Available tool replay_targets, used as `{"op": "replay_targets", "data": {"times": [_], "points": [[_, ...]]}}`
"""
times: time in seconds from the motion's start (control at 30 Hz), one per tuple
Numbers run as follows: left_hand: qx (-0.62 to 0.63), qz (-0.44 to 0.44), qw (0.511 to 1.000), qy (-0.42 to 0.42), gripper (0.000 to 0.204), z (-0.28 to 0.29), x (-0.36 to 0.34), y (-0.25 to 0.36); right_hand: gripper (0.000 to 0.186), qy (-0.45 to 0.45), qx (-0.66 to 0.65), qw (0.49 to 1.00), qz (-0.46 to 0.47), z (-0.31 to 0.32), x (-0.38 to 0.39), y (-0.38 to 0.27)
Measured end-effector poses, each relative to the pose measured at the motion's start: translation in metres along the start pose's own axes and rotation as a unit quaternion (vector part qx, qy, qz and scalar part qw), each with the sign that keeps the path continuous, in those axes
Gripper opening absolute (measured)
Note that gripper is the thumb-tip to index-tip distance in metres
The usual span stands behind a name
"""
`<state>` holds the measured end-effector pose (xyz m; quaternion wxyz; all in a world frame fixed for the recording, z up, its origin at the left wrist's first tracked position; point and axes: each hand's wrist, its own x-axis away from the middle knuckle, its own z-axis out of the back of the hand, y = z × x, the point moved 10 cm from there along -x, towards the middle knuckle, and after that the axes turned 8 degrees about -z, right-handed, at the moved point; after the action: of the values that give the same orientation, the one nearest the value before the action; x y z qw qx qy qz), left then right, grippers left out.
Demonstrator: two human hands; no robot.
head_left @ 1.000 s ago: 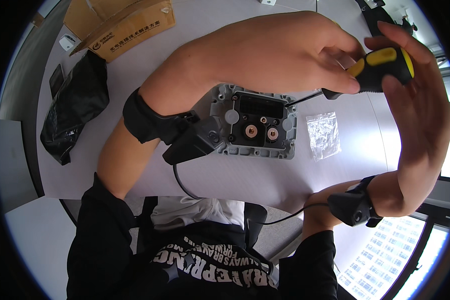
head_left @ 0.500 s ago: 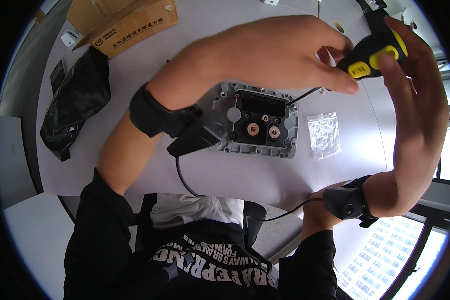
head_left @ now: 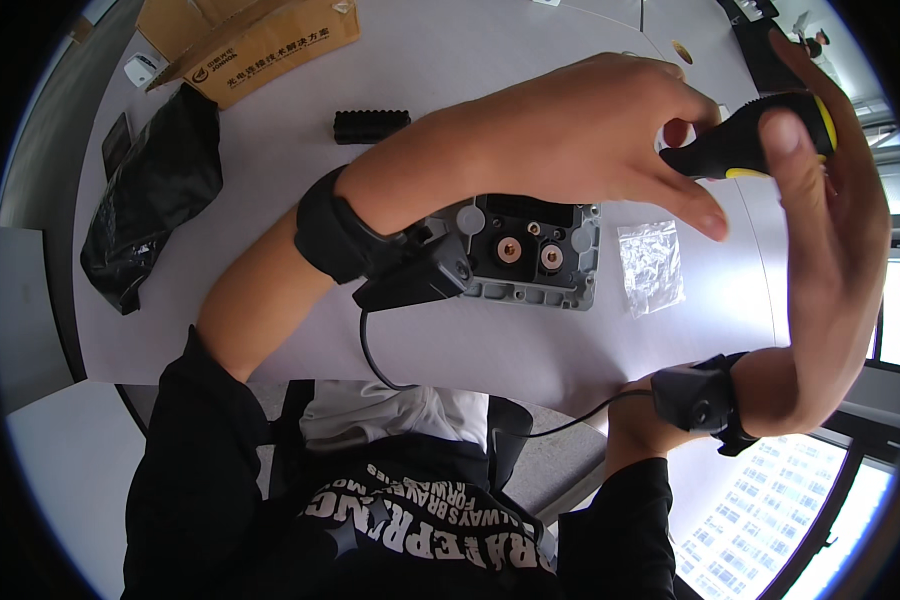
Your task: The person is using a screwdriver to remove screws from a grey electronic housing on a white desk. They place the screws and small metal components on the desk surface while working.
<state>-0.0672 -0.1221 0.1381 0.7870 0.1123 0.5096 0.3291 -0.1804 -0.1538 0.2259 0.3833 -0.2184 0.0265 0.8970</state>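
Observation:
My right hand (head_left: 820, 190) grips the black and yellow handle of a screwdriver (head_left: 735, 140), thumb pressed along its side. My left hand (head_left: 645, 140) is at the front end of that handle, its fingers curled about the tool and its thumb sticking out. The left hand hides the screwdriver's shaft and tip. Below my left forearm, a grey metal housing (head_left: 530, 296) with a black insert and two round copper-coloured terminals lies on the table. My forearm and the device strapped to that wrist cover its upper and left parts.
A black ribbed block (head_left: 370, 127) lies beyond my left forearm. Right of the housing is a clear plastic bag (head_left: 651, 268). At the left are a black plastic bag (head_left: 155, 190), an open cardboard box (head_left: 280, 55) and a small white object (head_left: 141, 69). Cables hang from both wrist devices.
The screwdriver handle has turned, its yellow patches now mostly out of sight. My left forearm has shifted right and down over the housing, hiding the shaft and uncovering the ribbed block.

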Motion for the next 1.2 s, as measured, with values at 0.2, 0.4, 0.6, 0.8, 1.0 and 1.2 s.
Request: {"op": "replay_targets", "data": {"times": [0.2, 0.4, 0.6, 0.8, 1.0, 1.2], "points": [[0.211, 0.078, 0.974, 0.009, 0.056, -0.003, 0.003, -0.015, 0.059, 0.017, 0.130, 0.966, 0.223, 0.011, 0.002, -0.013], [0.145, 0.042, 0.988, -0.019, 0.046, -0.004, -0.003, -0.007, 0.060, -0.015, -0.034, 0.973, 0.228, 0.008, 0.008, -0.025], [-0.026, 0.058, 0.998, -0.026, 0.049, -0.002, -0.001, 0.006, 0.054, 0.002, -0.107, 0.994, -0.009, -0.002, 0.000, 0.009], [0.080, 0.079, 0.993, -0.024, 0.047, -0.006, 0.004, -0.012, 0.054, 0.037, 0.148, 0.951, 0.268, 0.004, 0.013, -0.027], [0.080, 0.065, 0.994, -0.024, 0.045, -0.004, 0.003, -0.011, 0.061, -0.025, -0.105, 0.971, 0.215, 0.009, 0.016, -0.034], [-0.024, 0.096, 0.994, -0.045, 0.052, -0.012, 0.006, -0.003, 0.056, 0.054, 0.038, 0.991, 0.115, 0.011, -0.001, -0.010]]}}
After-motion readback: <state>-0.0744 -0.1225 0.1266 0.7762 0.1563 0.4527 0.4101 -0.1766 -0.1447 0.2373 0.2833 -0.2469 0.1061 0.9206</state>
